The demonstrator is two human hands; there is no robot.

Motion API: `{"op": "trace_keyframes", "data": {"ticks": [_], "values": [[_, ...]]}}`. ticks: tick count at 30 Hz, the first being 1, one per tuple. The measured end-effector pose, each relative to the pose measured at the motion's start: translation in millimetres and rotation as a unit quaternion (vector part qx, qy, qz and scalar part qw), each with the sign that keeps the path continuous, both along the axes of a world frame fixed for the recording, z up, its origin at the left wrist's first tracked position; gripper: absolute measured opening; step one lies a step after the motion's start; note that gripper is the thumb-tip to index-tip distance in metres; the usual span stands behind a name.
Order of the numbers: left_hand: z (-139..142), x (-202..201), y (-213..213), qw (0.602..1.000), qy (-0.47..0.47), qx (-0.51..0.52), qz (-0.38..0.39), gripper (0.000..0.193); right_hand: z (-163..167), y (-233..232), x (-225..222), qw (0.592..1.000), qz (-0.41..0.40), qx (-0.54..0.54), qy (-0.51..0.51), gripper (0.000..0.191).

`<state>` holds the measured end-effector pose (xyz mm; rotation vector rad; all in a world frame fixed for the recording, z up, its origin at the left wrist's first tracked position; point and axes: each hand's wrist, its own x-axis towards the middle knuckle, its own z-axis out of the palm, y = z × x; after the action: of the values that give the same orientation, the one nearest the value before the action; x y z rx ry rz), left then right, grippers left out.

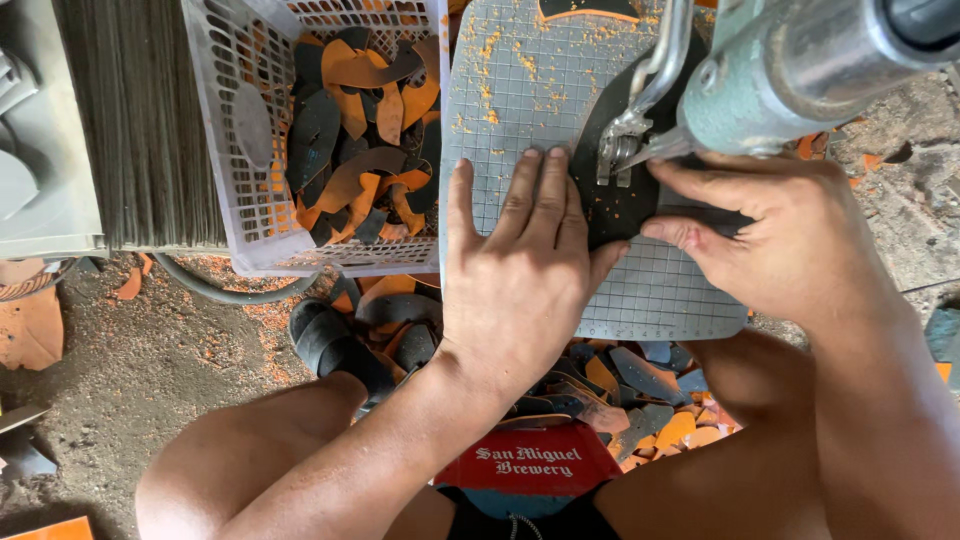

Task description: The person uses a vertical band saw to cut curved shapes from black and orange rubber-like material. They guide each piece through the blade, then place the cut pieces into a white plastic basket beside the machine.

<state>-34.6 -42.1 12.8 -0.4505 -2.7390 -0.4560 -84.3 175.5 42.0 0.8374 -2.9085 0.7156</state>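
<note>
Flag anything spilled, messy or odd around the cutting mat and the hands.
Orange crumbs litter the grey mat, and offcuts lie heaped on the ground beneath it. Both hands, left and right, press a dark sheet close under the machine's blade.

Mat (520, 90): grey, matt, gridded, dusted with orange crumbs.
Sole piece (625, 205): black, matt rubber.
Machine (790, 70): green painted metal, worn.
Basket (240, 120): pale perforated plastic.
Floor (150, 370): rough, gritty.

Both forearms are seen bare to the elbow, with no sleeves, gloves, watch or rings worn on the left hand (520, 285) or the right hand (785, 235). The thighs and knees are likewise uncovered. A dark open sandal (335, 345) is worn on one foot, and a dark garment edge with a drawstring (515, 525) is visible at the waist.
</note>
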Motion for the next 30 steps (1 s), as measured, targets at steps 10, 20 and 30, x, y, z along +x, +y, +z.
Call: {"op": "trace_keyframes", "data": {"ticks": [10,20,30], "values": [[1.9,-8.9,-3.2,1.0,-0.023,-0.017,-0.004,0.06,4.9,-17.1,7.3,0.998,-0.027,-0.026,0.048,0.041],[3.2,-20.9,-8.7,0.998,-0.047,-0.037,-0.021,0.059,3.1,-24.5,7.8,0.995,-0.033,-0.039,0.083,0.036],[5.3,-31.9,-13.0,0.997,-0.049,-0.043,-0.03,0.058,-1.8,-30.0,13.0,0.988,-0.039,-0.003,0.149,0.033]]}}
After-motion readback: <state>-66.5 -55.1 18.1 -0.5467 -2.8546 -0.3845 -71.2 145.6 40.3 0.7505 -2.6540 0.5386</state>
